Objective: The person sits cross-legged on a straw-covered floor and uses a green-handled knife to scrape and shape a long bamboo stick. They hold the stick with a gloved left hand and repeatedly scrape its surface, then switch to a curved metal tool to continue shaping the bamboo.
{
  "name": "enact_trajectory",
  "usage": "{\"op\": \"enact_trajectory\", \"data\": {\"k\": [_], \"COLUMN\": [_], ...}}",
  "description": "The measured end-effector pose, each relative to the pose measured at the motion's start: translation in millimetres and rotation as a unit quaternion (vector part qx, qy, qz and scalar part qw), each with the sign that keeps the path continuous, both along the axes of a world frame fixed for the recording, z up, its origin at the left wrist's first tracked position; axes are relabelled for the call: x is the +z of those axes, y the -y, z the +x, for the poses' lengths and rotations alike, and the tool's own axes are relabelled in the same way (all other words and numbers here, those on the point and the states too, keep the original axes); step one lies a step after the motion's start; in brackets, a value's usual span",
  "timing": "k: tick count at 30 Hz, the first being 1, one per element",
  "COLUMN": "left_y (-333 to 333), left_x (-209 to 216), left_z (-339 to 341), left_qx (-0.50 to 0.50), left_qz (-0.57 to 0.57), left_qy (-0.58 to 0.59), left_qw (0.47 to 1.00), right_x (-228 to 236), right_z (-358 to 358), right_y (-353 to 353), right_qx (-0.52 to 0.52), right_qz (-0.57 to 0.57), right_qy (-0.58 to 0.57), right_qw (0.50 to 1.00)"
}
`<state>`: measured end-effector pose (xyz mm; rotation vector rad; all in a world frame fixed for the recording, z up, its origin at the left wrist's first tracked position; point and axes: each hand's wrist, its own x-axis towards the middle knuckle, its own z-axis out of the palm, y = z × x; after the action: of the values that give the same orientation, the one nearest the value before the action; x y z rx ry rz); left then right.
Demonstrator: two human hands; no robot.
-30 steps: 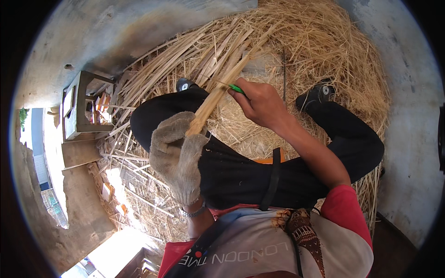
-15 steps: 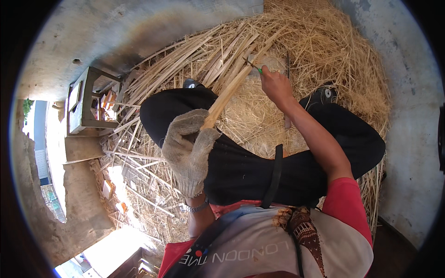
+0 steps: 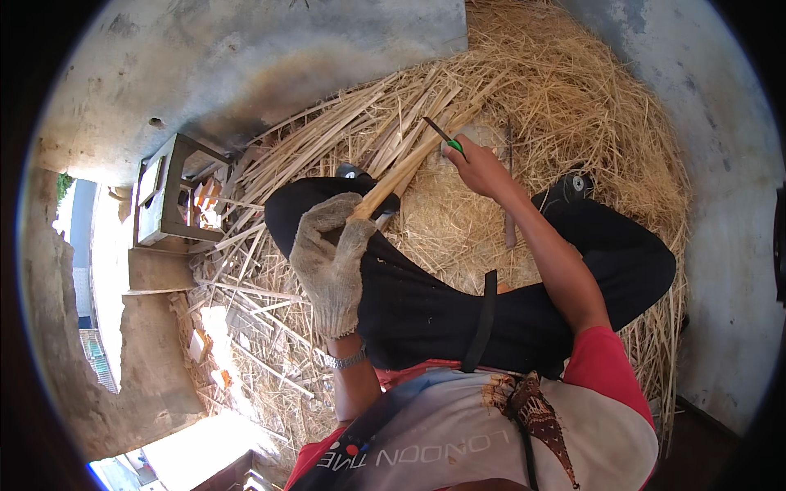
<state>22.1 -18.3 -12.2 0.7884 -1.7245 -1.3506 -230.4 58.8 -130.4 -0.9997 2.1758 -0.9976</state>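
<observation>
My left hand, in a grey knitted glove, is closed around the near end of a long, pale bamboo-like strip. The strip slants away up and to the right, over my bent left leg, towards the heap of shavings. In my bare right hand is a small knife with a green handle, gripped in closed fingers. Its thin dark blade points up and left, across the strip's far half; whether the edge touches the strip I cannot tell.
My black-trousered legs are bent apart around a floor strewn with shavings. Curly shavings heap at the far right, and loose strips lie at the far left. A wooden stool-like frame stands left, against grey walls.
The whole view has shifted slightly. The knife blade has turned and shows more of its length. Both hands keep their hold, the left on the strip and the right on the knife.
</observation>
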Motion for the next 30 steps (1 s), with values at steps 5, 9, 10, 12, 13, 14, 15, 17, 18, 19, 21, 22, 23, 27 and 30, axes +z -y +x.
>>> {"op": "enact_trajectory", "data": {"k": [5,9,10,12,13,14,15,17,18,19,21,22,23,27,30], "left_y": [-7.4,-7.1,-6.1,0.0,2.1,3.2,4.0,5.6,3.1,-2.2,4.3,8.0,9.7,-3.7,-15.1], "left_x": [10.8,3.4,1.3,-1.2,-2.4,-1.4,0.8,4.9,3.9,-3.2,-11.7,-9.0,-5.0,-0.6,-1.1], "left_z": [-9.5,-7.2,-6.8,-1.3,1.1,1.7,2.0,5.6,10.9,14.9,14.3,11.7,10.5,11.5,5.5], "left_qx": [0.013,-0.004,-0.005,-0.008,-0.007,-0.003,0.001,-0.004,-0.006,-0.009,-0.003,0.006,0.012,-0.044,-0.053], "left_qz": [0.036,0.014,-0.001,-0.041,-0.06,-0.037,-0.015,-0.006,-0.017,-0.016,-0.015,-0.008,0.001,-0.061,-0.006], "left_qy": [-0.015,-0.034,-0.04,-0.019,-0.01,-0.001,0.008,0.018,0.02,0.019,-0.019,-0.014,-0.004,0.045,0.006], "left_qw": [0.999,0.999,0.999,0.999,0.998,0.999,1.0,1.0,1.0,1.0,1.0,1.0,1.0,0.996,0.999], "right_x": [82.8,85.5,81.1,70.9,64.9,57.7,37.6,-6.3,-8.5,-11.7,-21.4,-25.2,-31.5,-81.2,-89.8], "right_z": [82.0,105.8,102.3,97.4,94.0,89.8,74.9,40.9,43.4,45.0,47.4,40.4,35.2,-43.2,-18.0], "right_y": [-29.1,-33.1,-30.8,-23.6,-18.8,-13.0,-9.2,-4.0,1.2,-2.8,-6.6,1.1,7.3,0.2,-25.2], "right_qx": [0.092,0.088,0.083,0.075,0.074,0.071,0.054,0.013,0.014,0.016,0.021,0.017,0.013,-0.039,-0.056], "right_qz": [-0.112,-0.102,-0.094,-0.076,-0.066,-0.056,-0.043,-0.027,-0.038,-0.037,-0.016,-0.003,0.012,0.079,0.114], "right_qy": [-0.137,-0.202,-0.211,-0.228,-0.236,-0.245,-0.263,-0.298,-0.304,-0.314,-0.318,-0.318,-0.315,-0.325,-0.25], "right_qw": [0.98,0.97,0.969,0.968,0.967,0.965,0.962,0.954,0.952,0.949,0.948,0.948,0.949,0.941,0.96]}}
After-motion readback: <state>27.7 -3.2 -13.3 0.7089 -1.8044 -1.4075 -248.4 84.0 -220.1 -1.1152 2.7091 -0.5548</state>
